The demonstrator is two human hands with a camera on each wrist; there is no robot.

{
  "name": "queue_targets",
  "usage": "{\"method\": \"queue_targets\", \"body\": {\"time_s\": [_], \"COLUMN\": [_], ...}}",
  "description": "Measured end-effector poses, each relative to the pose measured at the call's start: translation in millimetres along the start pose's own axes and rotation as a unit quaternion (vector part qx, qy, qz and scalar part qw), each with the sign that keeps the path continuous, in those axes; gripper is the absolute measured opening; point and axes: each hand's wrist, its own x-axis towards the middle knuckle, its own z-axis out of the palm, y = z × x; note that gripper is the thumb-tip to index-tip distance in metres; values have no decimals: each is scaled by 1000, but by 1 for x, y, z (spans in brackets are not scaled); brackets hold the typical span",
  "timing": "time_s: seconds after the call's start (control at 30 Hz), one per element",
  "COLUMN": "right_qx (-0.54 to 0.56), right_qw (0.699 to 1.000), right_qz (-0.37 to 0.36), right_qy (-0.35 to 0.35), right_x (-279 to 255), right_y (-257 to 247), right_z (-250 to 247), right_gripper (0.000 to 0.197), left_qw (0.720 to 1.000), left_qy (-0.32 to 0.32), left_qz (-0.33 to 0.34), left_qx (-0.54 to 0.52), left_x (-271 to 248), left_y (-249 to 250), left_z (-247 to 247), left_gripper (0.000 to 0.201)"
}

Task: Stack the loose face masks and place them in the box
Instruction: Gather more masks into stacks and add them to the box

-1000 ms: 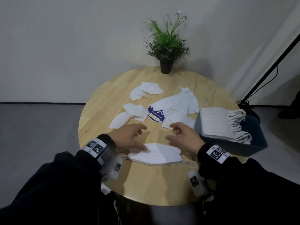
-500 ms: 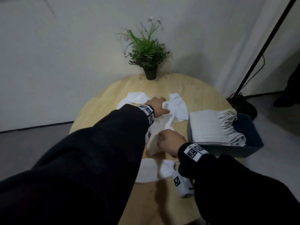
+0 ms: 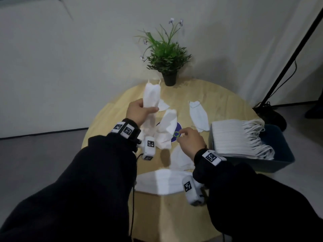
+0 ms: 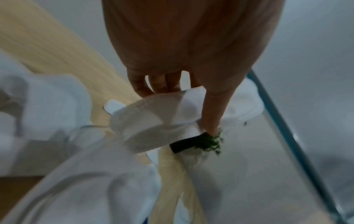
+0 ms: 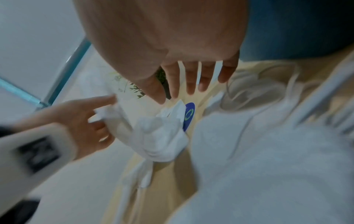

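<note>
My left hand [image 3: 146, 109] is raised above the round wooden table [image 3: 223, 96] and grips a white face mask [image 3: 151, 95] around its middle. A second mask [image 3: 167, 127] hangs off the table beside it; how it is attached is unclear. In the left wrist view the fingers [image 4: 159, 84] curl round the mask [image 4: 151, 121]. My right hand [image 3: 183, 136] hovers by the hanging mask, fingers [image 5: 191, 78] straight, holding nothing. Loose masks lie flat at the far right [image 3: 199, 116], under my right wrist [image 3: 180, 158] and at the front [image 3: 160, 182]. The blue box [image 3: 283, 154] holds a mask stack [image 3: 234, 137].
A potted plant [image 3: 166, 58] stands at the table's far edge. A purple round sticker [image 3: 177, 131] lies mid-table behind the hanging mask. The box overhangs the table's right edge. A black stand pole [image 3: 288, 62] rises from the floor at the right.
My left hand reached to the far masks and has lifted them off the table. My right hand let go of the mask it pressed and now hovers open.
</note>
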Motion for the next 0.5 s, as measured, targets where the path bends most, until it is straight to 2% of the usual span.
{"method": "queue_targets", "body": {"time_s": [0.1, 0.13, 0.2, 0.37, 0.43, 0.5], "right_qx": [142, 163, 149, -54, -148, -268], "right_qw": [986, 980, 982, 997, 988, 962], "right_qz": [37, 44, 57, 45, 36, 37], "right_qy": [81, 103, 104, 22, -13, -40], "right_x": [10, 17, 36, 79, 89, 96], "right_y": [-11, -15, -28, -71, -82, -87], "right_z": [2, 2, 2, 0, 11, 28], "right_gripper": [40, 42, 46, 46, 56, 67], "left_qw": [986, 977, 966, 947, 934, 928], "left_qy": [69, 81, 98, 131, 114, 96], "left_qz": [21, 18, 4, -60, -68, -43], "left_qx": [-149, -195, -241, -288, -331, -359], "left_x": [-37, -49, -66, -92, -92, -84], "left_y": [6, 7, -1, -34, -29, -17], "left_z": [-32, -42, -56, -74, -81, -88], "left_gripper": [27, 24, 20, 18, 19, 19]}}
